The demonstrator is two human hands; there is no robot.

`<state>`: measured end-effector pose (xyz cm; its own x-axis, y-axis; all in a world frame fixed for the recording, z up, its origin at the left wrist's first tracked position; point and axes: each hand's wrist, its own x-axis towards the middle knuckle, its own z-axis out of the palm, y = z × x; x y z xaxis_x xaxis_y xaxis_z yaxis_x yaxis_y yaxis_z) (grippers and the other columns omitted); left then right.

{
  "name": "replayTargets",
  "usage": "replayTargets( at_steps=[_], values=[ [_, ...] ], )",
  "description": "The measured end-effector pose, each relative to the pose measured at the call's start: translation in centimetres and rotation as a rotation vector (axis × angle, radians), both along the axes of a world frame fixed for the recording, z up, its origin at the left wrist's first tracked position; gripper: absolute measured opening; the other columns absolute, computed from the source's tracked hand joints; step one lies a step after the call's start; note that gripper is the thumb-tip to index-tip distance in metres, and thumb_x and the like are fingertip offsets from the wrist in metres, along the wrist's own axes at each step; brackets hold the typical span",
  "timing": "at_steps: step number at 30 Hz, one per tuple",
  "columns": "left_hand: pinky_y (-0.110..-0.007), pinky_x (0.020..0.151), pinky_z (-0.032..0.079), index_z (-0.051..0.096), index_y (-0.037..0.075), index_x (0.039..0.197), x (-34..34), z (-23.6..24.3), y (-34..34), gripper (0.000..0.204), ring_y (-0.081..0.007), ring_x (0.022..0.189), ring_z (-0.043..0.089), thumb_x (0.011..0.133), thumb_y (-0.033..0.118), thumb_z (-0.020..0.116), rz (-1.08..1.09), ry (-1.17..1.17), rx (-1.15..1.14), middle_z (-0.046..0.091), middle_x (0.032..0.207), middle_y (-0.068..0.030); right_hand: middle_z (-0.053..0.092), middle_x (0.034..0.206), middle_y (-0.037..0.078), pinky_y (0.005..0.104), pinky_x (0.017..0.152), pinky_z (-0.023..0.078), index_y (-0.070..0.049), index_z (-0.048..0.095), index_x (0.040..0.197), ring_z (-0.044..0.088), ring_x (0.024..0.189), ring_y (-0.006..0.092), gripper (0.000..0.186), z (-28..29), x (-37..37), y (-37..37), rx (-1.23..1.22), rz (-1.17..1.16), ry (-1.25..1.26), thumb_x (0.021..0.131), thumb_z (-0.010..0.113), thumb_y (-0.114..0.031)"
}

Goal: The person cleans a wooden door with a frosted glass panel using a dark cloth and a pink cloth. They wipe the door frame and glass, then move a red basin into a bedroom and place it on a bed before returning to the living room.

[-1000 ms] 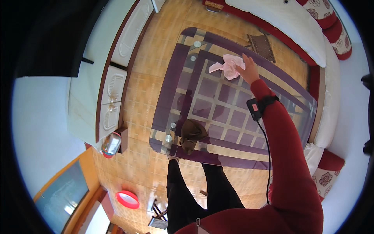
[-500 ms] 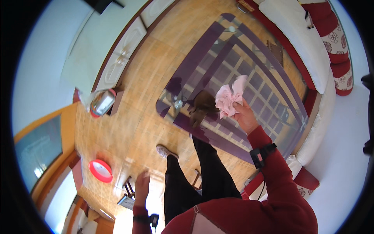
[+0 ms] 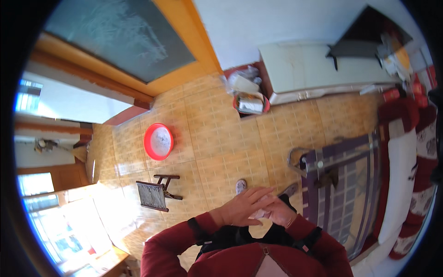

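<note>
My two hands meet in front of my body. My left hand [image 3: 242, 207] reaches across with its fingers stretched out, partly over the right hand. My right hand [image 3: 280, 212] is closed on a pink cloth [image 3: 261, 213]. Only a small pale patch of the cloth shows between the hands; the rest is hidden behind the fingers. To the right stands the glass table [image 3: 311, 203] with purple bands, and a dark brown object [image 3: 327, 179] lies on it.
A red basin [image 3: 148, 142] with whitish contents stands on the tiled floor, left of centre. Nearer is a small folding stool [image 3: 152, 196]. A low white cabinet [image 3: 304, 69] runs along the far wall, with a filled tub [image 3: 251, 105] at its end. A sofa [image 3: 398, 184] lines the right.
My view has swung left, away from the glass table toward the basin and stool. The right hand has brought the pink cloth in from over the table, and the left hand has come up to it.
</note>
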<state>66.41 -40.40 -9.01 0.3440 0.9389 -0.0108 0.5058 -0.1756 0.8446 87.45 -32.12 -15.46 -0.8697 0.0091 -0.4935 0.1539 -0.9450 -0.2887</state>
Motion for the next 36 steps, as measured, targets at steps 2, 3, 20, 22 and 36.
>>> replayTargets(
  at_steps=[2,3,20,22,36],
  values=[
    [-0.050,0.112,0.039,0.045,0.012,0.151,-2.7,0.4,-3.3,0.084,-0.0405,0.138,0.043,0.078,0.031,0.083,0.065,-0.063,0.013,0.037,0.157,-0.0180,0.057,0.139,0.008,0.0353,0.103,0.051,-0.009,0.045,0.147,0.060,0.126,0.0220,0.047,0.0,-3.0,-1.7,-0.144,0.086,0.003,0.102,0.058,-0.011],
    [-0.050,0.111,0.040,0.046,0.011,0.150,-3.5,0.5,-4.6,0.083,-0.0403,0.137,0.044,0.078,0.028,0.083,0.117,-0.065,0.024,0.040,0.155,-0.0182,0.056,0.139,0.009,0.0365,0.104,0.050,-0.008,0.044,0.147,0.059,0.128,0.0225,0.049,0.1,-4.2,-2.2,-0.139,0.118,0.011,0.102,0.059,-0.013],
    [-0.031,0.077,0.055,0.058,0.006,0.126,-27.1,-6.4,-11.2,0.038,-0.0140,0.089,0.064,0.093,0.018,0.072,1.115,0.028,-0.217,0.063,0.108,-0.0018,0.065,0.131,0.012,0.0333,0.104,0.048,0.000,0.052,0.140,0.061,0.123,0.0189,0.043,0.7,-12.6,15.5,0.734,0.227,-0.399,0.102,0.062,-0.014],
    [-0.034,0.071,0.056,0.057,0.010,0.122,-28.2,-8.7,-14.0,0.035,-0.0165,0.085,0.063,0.092,0.021,0.070,1.337,-0.156,-0.448,0.060,0.104,-0.0016,0.066,0.128,0.012,0.0326,0.102,0.049,-0.001,0.055,0.138,0.061,0.120,0.0168,0.042,1.1,-15.0,18.5,0.801,0.233,-0.503,0.100,0.065,-0.015],
    [-0.032,0.067,0.053,0.052,0.008,0.122,-48.4,-14.3,-9.0,0.030,-0.0162,0.080,0.061,0.095,0.021,0.059,1.560,-0.838,-0.072,0.060,0.107,-0.0061,0.059,0.131,0.021,0.0447,0.108,0.043,0.000,0.055,0.134,0.057,0.120,0.0383,0.045,20.2,-71.9,34.5,2.562,-0.333,0.162,0.092,0.067,-0.010]
  ],
)
